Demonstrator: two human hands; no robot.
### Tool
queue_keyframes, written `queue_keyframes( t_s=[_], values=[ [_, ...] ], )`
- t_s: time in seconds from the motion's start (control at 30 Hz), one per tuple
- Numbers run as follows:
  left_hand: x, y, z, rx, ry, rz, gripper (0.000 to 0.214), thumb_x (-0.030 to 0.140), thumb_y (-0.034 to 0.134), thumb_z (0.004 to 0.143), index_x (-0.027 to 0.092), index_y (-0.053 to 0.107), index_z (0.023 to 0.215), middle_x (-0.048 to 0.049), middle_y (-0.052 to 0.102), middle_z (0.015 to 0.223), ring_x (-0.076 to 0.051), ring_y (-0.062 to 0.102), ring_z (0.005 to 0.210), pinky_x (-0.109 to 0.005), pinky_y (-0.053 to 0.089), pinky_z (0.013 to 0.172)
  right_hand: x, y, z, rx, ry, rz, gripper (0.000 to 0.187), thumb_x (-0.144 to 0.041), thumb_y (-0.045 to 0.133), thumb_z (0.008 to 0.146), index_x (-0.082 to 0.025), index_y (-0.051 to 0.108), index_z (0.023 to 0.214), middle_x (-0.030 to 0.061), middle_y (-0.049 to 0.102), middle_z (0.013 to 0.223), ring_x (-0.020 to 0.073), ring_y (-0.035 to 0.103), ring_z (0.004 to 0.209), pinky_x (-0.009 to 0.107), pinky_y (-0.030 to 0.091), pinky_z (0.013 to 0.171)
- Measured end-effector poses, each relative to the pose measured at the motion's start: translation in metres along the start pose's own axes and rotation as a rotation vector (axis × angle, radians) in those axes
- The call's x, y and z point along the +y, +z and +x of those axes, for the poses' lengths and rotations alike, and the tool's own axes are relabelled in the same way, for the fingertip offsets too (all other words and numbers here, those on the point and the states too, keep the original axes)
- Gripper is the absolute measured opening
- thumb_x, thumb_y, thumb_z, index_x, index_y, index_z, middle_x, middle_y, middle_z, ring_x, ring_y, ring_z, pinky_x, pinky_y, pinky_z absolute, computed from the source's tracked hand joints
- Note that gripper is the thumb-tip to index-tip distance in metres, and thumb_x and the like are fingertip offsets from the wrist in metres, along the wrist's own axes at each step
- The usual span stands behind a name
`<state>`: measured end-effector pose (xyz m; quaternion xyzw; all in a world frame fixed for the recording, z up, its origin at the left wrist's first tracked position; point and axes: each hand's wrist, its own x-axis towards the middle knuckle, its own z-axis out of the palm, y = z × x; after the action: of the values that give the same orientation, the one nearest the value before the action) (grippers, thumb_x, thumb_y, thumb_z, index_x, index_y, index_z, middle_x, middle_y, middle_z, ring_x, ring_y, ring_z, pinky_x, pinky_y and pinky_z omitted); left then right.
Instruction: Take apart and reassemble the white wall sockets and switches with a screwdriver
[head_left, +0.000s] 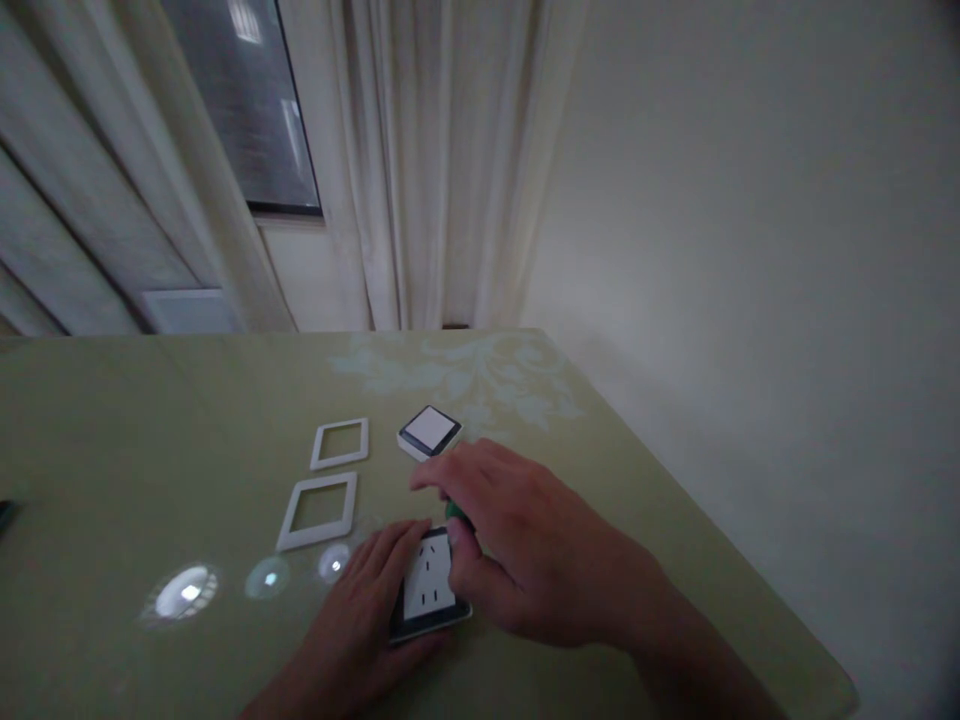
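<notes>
A wall socket (429, 585) with a white face, slots and a dark surround lies on the table, tilted a little in view. My left hand (367, 600) grips it from the left, fingers along its upper left side and thumb at its near edge. Over the socket's upper right side, my right hand (517, 550) is closed around a green tool handle (456, 513). Most of that tool is hidden by the fingers, so its tip cannot be seen. Just beyond the right hand lies a switch (430, 428) with a white face and dark border.
Two white square cover frames (340, 444) (318, 511) lie left of the switch. The pale green table (187, 430) has a leaf pattern at its far right and reflects lights. Curtains (420, 160) hang behind it; a wall (750, 250) runs along the right side.
</notes>
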<state>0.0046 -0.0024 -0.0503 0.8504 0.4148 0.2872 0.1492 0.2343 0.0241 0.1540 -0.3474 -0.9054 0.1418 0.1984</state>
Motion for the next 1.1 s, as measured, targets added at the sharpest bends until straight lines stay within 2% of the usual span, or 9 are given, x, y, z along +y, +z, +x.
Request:
queue_keyframes(
  t_s=[0.1,0.17,0.33,0.43,0.53,0.67,0.83,1.0,1.1],
  values=[
    [0.009,-0.010,0.006,0.063,0.006,-0.062,0.083,0.059,0.078,0.092,0.030,0.043,0.161,-0.0154,0.059,0.155,-0.041,0.055,0.142,-0.060,0.051,0.115,0.001,-0.002,-0.001,0.022,0.023,-0.011,0.034,-0.015,0.054,0.092,-0.017,0.060,0.125,0.0092,0.069,0.113,0.0245,0.062,0.104,0.039,0.050,0.092],
    [0.019,-0.017,0.014,0.106,-0.037,-0.142,0.062,0.052,0.071,0.099,0.031,0.053,0.154,-0.0131,0.064,0.151,-0.038,0.059,0.138,-0.056,0.054,0.113,0.002,-0.002,-0.001,0.019,0.030,-0.026,0.033,-0.015,0.053,0.093,-0.017,0.061,0.124,0.0093,0.070,0.113,0.0246,0.062,0.104,0.039,0.049,0.092],
    [0.042,-0.031,0.048,-0.002,-0.192,-0.473,0.024,0.039,0.061,0.102,0.025,0.077,0.113,-0.0034,0.082,0.101,-0.025,0.076,0.091,-0.034,0.064,0.082,0.001,-0.003,-0.002,-0.003,-0.004,-0.030,0.035,-0.015,0.055,0.093,-0.019,0.062,0.128,0.0081,0.071,0.112,0.0243,0.061,0.103,0.037,0.049,0.090],
    [0.042,-0.031,0.065,-0.107,-0.182,-0.646,0.031,0.037,0.059,0.100,0.020,0.075,0.080,-0.0005,0.077,0.078,-0.021,0.071,0.077,-0.026,0.060,0.072,0.001,-0.002,-0.003,0.010,0.011,-0.028,0.040,-0.019,0.060,0.094,-0.020,0.061,0.133,0.0085,0.072,0.115,0.0247,0.064,0.104,0.037,0.050,0.090],
    [0.036,-0.026,0.072,-0.059,-0.230,-0.698,0.034,0.040,0.066,0.093,0.017,0.072,0.068,0.0005,0.071,0.067,-0.017,0.063,0.065,-0.022,0.053,0.061,0.005,0.001,-0.001,0.052,0.034,0.015,0.043,-0.033,0.069,0.097,-0.021,0.059,0.138,0.0092,0.074,0.120,0.0252,0.067,0.107,0.037,0.052,0.092],
    [0.030,-0.022,0.070,-0.027,-0.279,-0.681,0.028,0.036,0.075,0.085,0.016,0.071,0.066,0.0004,0.070,0.065,-0.016,0.061,0.061,-0.020,0.047,0.054,0.011,0.006,0.002,0.081,0.052,0.022,0.041,-0.036,0.073,0.097,-0.024,0.061,0.134,0.0063,0.078,0.114,0.0225,0.072,0.096,0.033,0.051,0.082],
    [0.027,-0.030,0.064,-0.092,-0.242,-0.697,0.028,0.045,0.068,0.096,0.020,0.081,0.093,-0.0037,0.081,0.089,-0.022,0.072,0.082,-0.028,0.060,0.072,0.013,0.007,0.004,0.123,0.063,0.017,0.038,-0.033,0.071,0.098,-0.024,0.061,0.134,0.0066,0.078,0.117,0.0231,0.074,0.099,0.032,0.052,0.082],
    [0.023,-0.028,0.074,-0.076,-0.279,-0.760,0.027,0.042,0.078,0.088,0.018,0.076,0.076,-0.0019,0.077,0.075,-0.020,0.069,0.071,-0.027,0.058,0.066,0.015,0.012,0.007,0.135,0.055,0.033,0.044,-0.038,0.076,0.096,-0.024,0.060,0.135,0.0083,0.076,0.122,0.0236,0.072,0.105,0.033,0.053,0.088],
    [0.023,-0.026,0.075,-0.075,-0.280,-0.768,0.023,0.038,0.085,0.081,0.017,0.075,0.077,-0.0014,0.075,0.074,-0.020,0.069,0.071,-0.026,0.059,0.064,0.017,0.014,0.008,0.147,0.044,0.054,0.044,-0.035,0.078,0.095,-0.024,0.060,0.134,0.0075,0.076,0.125,0.0233,0.072,0.109,0.033,0.053,0.092]
  ],
)
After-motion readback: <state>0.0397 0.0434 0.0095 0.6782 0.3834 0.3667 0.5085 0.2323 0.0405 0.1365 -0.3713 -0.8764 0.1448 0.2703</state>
